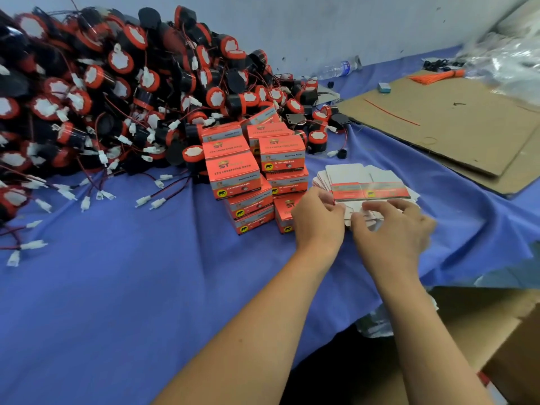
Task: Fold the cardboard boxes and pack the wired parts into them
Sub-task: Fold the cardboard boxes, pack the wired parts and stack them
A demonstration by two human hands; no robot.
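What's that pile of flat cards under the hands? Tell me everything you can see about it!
It is a stack of flat boxes, not yet folded, made of thin cardboard. The sheets are fanned out and lie flat on the blue cloth, just right of the folded orange boxes. The top one shows white flaps and an orange-red printed band with a small yellow spot. The left hand and right hand both pinch sheets at the near edge.
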